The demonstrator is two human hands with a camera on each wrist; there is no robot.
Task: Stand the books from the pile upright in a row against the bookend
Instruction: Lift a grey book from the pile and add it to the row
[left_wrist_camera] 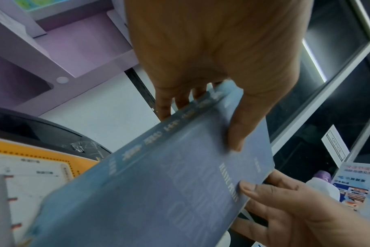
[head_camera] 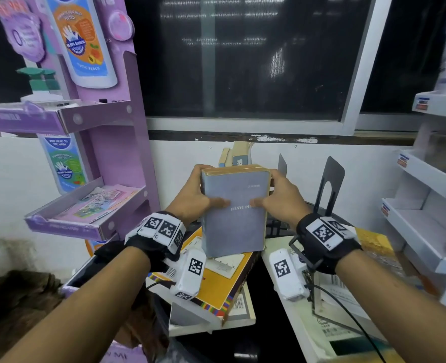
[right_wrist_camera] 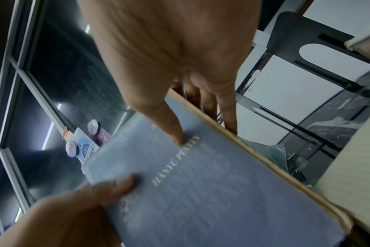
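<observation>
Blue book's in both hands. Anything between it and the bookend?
Nothing visible. Both hands, left hand and right hand, hold the blue book above the pile; the black bookend stands to its right with open space between. Its base is partly hidden.

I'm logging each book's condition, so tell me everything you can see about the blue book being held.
The blue book is a thick volume with a grey-blue cover, "HANYU PINYIN" printed in pale letters, and worn, yellowed page edges. It is tilted, lifted above the pile, front cover facing the camera. The left hand and right hand grip its sides, thumbs on the cover, fingers behind. The bookend stands to its right.
</observation>
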